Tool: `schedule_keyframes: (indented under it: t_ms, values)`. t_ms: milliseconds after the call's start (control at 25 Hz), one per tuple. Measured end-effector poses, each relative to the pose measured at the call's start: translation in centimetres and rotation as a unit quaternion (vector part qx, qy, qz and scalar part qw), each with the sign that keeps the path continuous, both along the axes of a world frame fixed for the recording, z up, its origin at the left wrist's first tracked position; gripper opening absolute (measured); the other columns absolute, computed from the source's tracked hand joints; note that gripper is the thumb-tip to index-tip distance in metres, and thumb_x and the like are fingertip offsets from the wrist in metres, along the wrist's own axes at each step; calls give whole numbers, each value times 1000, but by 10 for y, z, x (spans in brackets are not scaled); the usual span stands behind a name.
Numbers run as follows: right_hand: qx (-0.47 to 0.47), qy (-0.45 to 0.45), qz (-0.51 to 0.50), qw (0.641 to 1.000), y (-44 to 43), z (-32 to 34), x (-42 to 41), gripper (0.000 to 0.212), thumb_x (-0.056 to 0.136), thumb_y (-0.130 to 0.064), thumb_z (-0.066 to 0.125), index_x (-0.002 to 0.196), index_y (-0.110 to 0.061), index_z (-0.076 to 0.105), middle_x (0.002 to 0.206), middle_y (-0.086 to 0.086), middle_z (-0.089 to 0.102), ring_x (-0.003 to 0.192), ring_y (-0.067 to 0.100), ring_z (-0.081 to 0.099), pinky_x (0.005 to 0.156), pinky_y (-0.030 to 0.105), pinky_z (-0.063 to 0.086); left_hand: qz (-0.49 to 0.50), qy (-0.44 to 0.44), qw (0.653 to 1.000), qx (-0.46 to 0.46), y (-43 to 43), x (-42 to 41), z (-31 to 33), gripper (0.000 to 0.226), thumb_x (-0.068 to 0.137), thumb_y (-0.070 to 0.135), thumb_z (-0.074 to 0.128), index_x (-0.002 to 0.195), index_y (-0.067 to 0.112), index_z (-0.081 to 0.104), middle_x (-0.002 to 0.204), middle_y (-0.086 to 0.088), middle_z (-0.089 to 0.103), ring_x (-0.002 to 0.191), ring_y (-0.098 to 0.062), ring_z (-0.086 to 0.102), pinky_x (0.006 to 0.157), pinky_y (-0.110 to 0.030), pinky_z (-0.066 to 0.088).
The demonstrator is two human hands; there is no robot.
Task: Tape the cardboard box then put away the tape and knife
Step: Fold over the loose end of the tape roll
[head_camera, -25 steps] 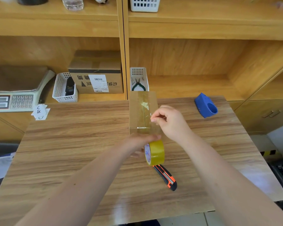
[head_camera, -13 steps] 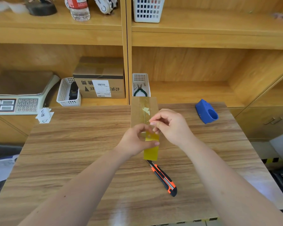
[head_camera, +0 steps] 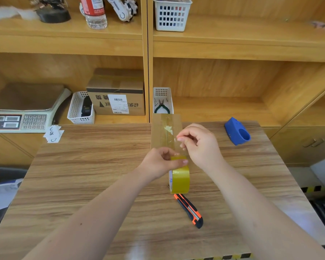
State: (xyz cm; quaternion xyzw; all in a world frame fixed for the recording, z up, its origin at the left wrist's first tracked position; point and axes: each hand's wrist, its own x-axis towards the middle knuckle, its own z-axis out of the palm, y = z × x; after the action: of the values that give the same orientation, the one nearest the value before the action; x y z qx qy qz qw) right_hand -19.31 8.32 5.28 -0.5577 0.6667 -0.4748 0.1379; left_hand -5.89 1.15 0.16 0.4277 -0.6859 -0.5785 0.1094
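Note:
A slim brown cardboard box (head_camera: 160, 132) lies on the wooden table (head_camera: 94, 175), its top carrying old clear tape with a torn patch. My left hand (head_camera: 161, 164) grips a yellowish roll of packing tape (head_camera: 179, 178) just in front of the box. My right hand (head_camera: 200, 145) pinches the free end of the clear tape strip above the box's near end. An orange and black utility knife (head_camera: 189, 210) rests on the table below the roll.
A blue tape dispenser (head_camera: 237, 132) sits at the table's far right. On the shelf behind stand a white basket with pliers (head_camera: 162, 101), a labelled carton (head_camera: 118, 96), another basket (head_camera: 80, 109) and a scale (head_camera: 23, 107).
My left hand turned and lowered the roll, drawing clear tape out from the end that my right hand pinches over the box. The camera tilted up slightly.

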Motion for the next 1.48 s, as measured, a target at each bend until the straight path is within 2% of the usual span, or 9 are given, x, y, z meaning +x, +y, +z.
schedule_keyframes:
  t_ms: [160, 400, 560, 680, 760, 880, 1040, 1240, 1480]
  values:
    - [-18, -3, 4, 1000, 0, 3, 2, 12, 85, 3, 63, 81, -5, 70, 83, -6, 62, 63, 11, 62, 61, 17, 51, -11, -42, 999, 21, -3, -1, 4, 49, 58, 59, 82, 84, 18, 75, 71, 10, 63, 72, -7, 58, 66, -23, 46]
    - [25, -18, 24, 999, -2, 10, -2, 10, 86, -1, 65, 86, -8, 72, 84, -3, 64, 63, 11, 64, 63, 21, 55, -54, 66, 995, -52, 2, 1, 10, 50, 61, 29, 91, 102, 26, 63, 98, 11, 75, 96, -4, 67, 81, -26, 50]
    - [14, -27, 17, 999, -2, 12, 1, 8, 86, -1, 66, 87, -4, 73, 82, -7, 63, 63, 9, 65, 62, 23, 56, 19, 179, 984, -10, 10, 6, 17, 13, 86, 26, 71, 87, 17, 63, 86, -8, 76, 81, -20, 69, 78, -42, 51]
    - [9, -37, 9, 999, -1, 11, 0, 10, 85, -3, 68, 90, -8, 75, 81, -10, 64, 61, 9, 65, 64, 31, 58, 40, 185, 982, -18, 14, 8, 23, 19, 98, 31, 54, 88, 15, 61, 83, -14, 78, 82, -36, 70, 75, -53, 52]
    - [21, -43, 4, 999, 0, 11, 0, 21, 85, -7, 70, 102, -18, 74, 82, -6, 65, 64, 13, 65, 69, 32, 57, 41, 175, 983, -33, 16, 8, 23, 25, 100, 33, 48, 84, 18, 61, 81, -12, 78, 74, -26, 69, 67, -45, 49]
    - [52, -50, -1, 997, 1, 7, -5, 44, 86, -16, 70, 126, -31, 61, 85, -10, 68, 78, 9, 63, 80, 16, 49, 64, 168, 983, -24, 20, 6, 24, 25, 101, 32, 47, 81, 22, 60, 77, -12, 77, 66, -18, 65, 62, -34, 41]
    - [79, -89, -20, 993, 7, -5, -8, 36, 93, -21, 61, 128, -29, 58, 104, -14, 70, 95, -13, 57, 81, 1, 38, 91, 159, 983, -15, 20, 3, 26, 27, 100, 33, 48, 78, 27, 60, 72, -10, 77, 64, -26, 61, 61, -36, 43]
    - [47, -209, -26, 976, 20, -30, -4, 27, 95, -16, 56, 119, -28, 62, 102, 1, 69, 91, 10, 64, 88, 31, 51, 110, 147, 983, -25, 22, 1, 27, 25, 101, 33, 47, 83, 22, 60, 74, -8, 78, 70, -23, 70, 68, -46, 51]
    - [-4, -243, 23, 970, 20, -39, 1, 33, 88, -17, 62, 111, -39, 57, 94, 16, 68, 94, 32, 66, 86, 41, 53, 122, 132, 983, -24, 20, 1, 29, 25, 101, 31, 47, 88, 16, 61, 75, -7, 78, 82, -34, 72, 77, -55, 54]
